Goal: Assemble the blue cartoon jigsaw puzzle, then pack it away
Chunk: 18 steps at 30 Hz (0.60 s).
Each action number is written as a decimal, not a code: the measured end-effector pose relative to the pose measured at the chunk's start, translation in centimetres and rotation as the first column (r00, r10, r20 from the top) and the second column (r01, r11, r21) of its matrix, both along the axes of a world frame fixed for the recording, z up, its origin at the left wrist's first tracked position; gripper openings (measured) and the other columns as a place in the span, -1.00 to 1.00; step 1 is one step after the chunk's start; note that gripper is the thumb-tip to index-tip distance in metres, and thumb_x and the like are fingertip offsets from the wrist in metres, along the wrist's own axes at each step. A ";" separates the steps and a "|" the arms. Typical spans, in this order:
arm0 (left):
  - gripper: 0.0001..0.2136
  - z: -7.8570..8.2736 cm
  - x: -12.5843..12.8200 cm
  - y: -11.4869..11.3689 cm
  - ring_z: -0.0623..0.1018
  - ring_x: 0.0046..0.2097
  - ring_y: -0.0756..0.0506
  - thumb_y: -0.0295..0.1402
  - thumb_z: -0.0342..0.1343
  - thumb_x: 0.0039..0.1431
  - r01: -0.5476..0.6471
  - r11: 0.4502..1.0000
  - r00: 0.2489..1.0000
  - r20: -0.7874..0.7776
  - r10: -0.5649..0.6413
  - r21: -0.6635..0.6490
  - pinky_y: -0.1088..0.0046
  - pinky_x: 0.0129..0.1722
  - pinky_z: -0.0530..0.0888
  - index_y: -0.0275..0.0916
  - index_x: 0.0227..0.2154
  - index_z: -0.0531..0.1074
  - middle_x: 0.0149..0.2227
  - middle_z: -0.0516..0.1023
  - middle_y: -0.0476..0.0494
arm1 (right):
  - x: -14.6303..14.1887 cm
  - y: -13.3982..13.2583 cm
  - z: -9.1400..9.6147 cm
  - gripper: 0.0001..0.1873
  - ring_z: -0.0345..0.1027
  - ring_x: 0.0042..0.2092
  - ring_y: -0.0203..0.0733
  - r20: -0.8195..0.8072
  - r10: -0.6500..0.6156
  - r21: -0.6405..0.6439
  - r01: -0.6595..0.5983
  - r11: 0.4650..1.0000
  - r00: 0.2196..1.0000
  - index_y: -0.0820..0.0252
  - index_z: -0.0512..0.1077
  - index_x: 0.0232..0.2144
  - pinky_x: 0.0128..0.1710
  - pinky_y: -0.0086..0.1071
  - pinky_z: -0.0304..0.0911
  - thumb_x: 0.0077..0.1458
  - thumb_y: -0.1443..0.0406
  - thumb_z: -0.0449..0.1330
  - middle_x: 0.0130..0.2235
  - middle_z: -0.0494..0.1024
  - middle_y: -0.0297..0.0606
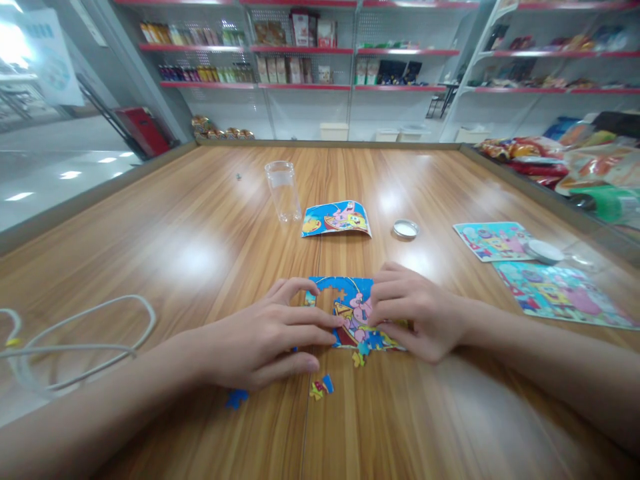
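Observation:
A small, partly assembled cartoon jigsaw puzzle point(350, 300) lies on the wooden table point(200, 227) in front of me. My left hand point(270, 337) rests on its left edge, fingers stretched out and pressing on the pieces. On the puzzle's right side lies my right hand point(415, 313), its fingers curled with the tips on the pieces. Loose pieces point(323, 387) lie just below the puzzle, and a blue piece point(236, 398) sits under my left wrist.
A clear plastic tube point(283, 191), a curled reference picture point(336, 219) and a round lid point(405, 229) lie further back. Two more puzzle sheets point(560, 290) lie at the right. A white cable point(75, 340) loops at the left. Shop shelves point(300, 50) stand behind.

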<state>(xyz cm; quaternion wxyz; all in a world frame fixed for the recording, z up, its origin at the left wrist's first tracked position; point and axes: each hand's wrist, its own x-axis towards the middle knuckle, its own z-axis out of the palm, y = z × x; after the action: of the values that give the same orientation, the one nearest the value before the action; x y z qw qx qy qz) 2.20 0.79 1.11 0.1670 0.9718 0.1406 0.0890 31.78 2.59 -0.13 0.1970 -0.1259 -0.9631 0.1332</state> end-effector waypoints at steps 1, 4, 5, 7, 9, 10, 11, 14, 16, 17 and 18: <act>-0.70 0.1 0.0 0.0 0.43 0.22 -0.20 -0.32 0.07 0.38 -0.001 1.000 1.000 -0.010 0.001 0.000 0.04 0.39 0.02 -0.17 0.12 0.40 0.24 0.44 -0.15 | 0.2 0.2 0.0 -0.86 0.30 -0.27 -0.17 0.004 -0.009 0.001 0.009 1.000 1.000 0.18 0.46 -0.26 -0.22 -0.22 0.03 0.10 0.41 0.16 -0.35 0.54 -0.29; -0.72 0.3 0.0 0.0 0.44 0.21 -0.16 -0.31 0.04 0.40 0.012 1.000 0.999 -0.032 -0.012 -0.004 0.07 0.40 -0.02 -0.18 0.10 0.40 0.24 0.44 -0.14 | 0.1 0.2 -0.2 -0.87 0.31 -0.25 -0.18 0.034 0.023 -0.023 -0.022 0.999 0.999 0.17 0.45 -0.31 -0.21 -0.23 0.03 0.09 0.43 0.15 -0.34 0.53 -0.31; -0.73 0.3 0.0 0.0 0.45 0.21 -0.15 -0.31 0.03 0.41 0.016 1.000 0.999 -0.037 -0.016 -0.004 0.08 0.41 -0.04 -0.18 0.10 0.40 0.24 0.44 -0.14 | -0.1 0.0 -0.2 -0.88 0.32 -0.24 -0.19 0.036 0.044 -0.034 -0.043 0.999 0.998 0.17 0.44 -0.31 -0.21 -0.24 0.04 0.10 0.43 0.15 -0.33 0.53 -0.30; -0.74 0.3 0.0 -0.1 0.46 0.20 -0.15 -0.31 0.03 0.41 0.015 1.000 0.999 -0.040 -0.015 0.000 0.07 0.41 -0.05 -0.18 0.10 0.40 0.23 0.44 -0.16 | -0.5 -0.5 -0.2 -0.89 0.32 -0.22 -0.20 0.037 0.094 -0.052 -0.092 0.994 0.995 0.17 0.44 -0.32 -0.20 -0.25 0.07 0.12 0.43 0.13 -0.31 0.54 -0.29; -0.74 0.2 0.0 -0.1 0.47 0.20 -0.15 -0.31 0.03 0.41 0.009 1.000 0.999 -0.041 -0.008 0.007 0.06 0.40 -0.05 -0.18 0.10 0.40 0.23 0.45 -0.16 | -0.7 -0.8 -0.2 -0.90 0.32 -0.21 -0.20 0.036 0.123 -0.069 -0.120 0.990 0.992 0.18 0.43 -0.31 -0.18 -0.26 0.09 0.15 0.42 0.12 -0.31 0.54 -0.28; -0.73 0.2 0.0 -0.1 0.46 0.20 -0.16 -0.31 0.04 0.40 0.008 1.000 0.999 -0.041 -0.008 0.014 0.06 0.40 -0.04 -0.18 0.10 0.40 0.23 0.44 -0.15 | -0.8 -0.8 -0.1 -0.90 0.33 -0.21 -0.20 0.035 0.122 -0.076 -0.119 0.990 0.992 0.18 0.43 -0.30 -0.18 -0.27 0.10 0.16 0.42 0.12 -0.31 0.54 -0.28; -0.73 0.1 0.0 -0.1 0.45 0.21 -0.16 -0.31 0.04 0.40 0.010 1.000 0.999 -0.043 -0.009 0.025 0.07 0.40 -0.04 -0.18 0.10 0.40 0.24 0.44 -0.14 | -0.7 -0.8 -0.1 -0.90 0.33 -0.22 -0.20 0.034 0.114 -0.079 -0.111 0.991 0.993 0.18 0.43 -0.30 -0.18 -0.26 0.09 0.17 0.41 0.12 -0.31 0.54 -0.29; -0.71 0.0 0.0 -0.1 0.41 0.24 -0.17 -0.30 0.06 0.39 0.015 0.998 0.999 -0.048 -0.012 0.063 0.08 0.41 -0.06 -0.18 0.12 0.39 0.26 0.41 -0.13 | -0.5 -0.5 0.1 -0.92 0.35 -0.20 -0.18 0.046 0.093 -0.080 -0.089 0.993 0.995 0.17 0.45 -0.28 -0.17 -0.25 0.09 0.20 0.31 0.16 -0.29 0.54 -0.28; -0.69 -0.1 -0.1 -0.1 0.41 0.24 -0.18 -0.29 0.07 0.38 0.019 0.997 0.999 -0.046 -0.015 0.074 0.08 0.41 -0.08 -0.19 0.13 0.38 0.26 0.41 -0.14 | -0.5 -0.6 0.2 -0.87 0.35 -0.20 -0.18 0.064 0.114 -0.074 -0.109 0.991 0.991 0.17 0.46 -0.28 -0.16 -0.25 0.09 0.22 0.23 0.18 -0.28 0.54 -0.27; -0.68 -0.1 -0.2 -0.1 0.41 0.23 -0.17 -0.28 0.07 0.38 0.021 0.997 0.999 -0.043 -0.018 0.074 0.08 0.42 -0.10 -0.19 0.14 0.37 0.26 0.41 -0.15 | -0.6 -0.8 0.2 -0.85 0.34 -0.21 -0.18 0.072 0.129 -0.068 -0.124 0.990 0.989 0.18 0.46 -0.29 -0.16 -0.25 0.09 0.23 0.21 0.18 -0.29 0.54 -0.26; -0.67 -0.1 -0.2 -0.1 0.42 0.22 -0.16 -0.28 0.07 0.38 0.026 0.997 0.999 -0.040 -0.023 0.073 0.08 0.42 -0.11 -0.19 0.15 0.36 0.25 0.41 -0.15 | -0.8 -0.9 0.1 -0.84 0.34 -0.22 -0.19 0.080 0.143 -0.062 -0.138 0.988 0.987 0.18 0.46 -0.30 -0.16 -0.26 0.10 0.24 0.21 0.18 -0.29 0.53 -0.26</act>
<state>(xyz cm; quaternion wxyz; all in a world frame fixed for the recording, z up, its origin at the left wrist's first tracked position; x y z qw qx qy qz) 2.01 0.72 0.99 0.1292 0.9805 0.1287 0.0730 31.00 1.66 0.01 0.1430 -0.0685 -0.9729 0.1683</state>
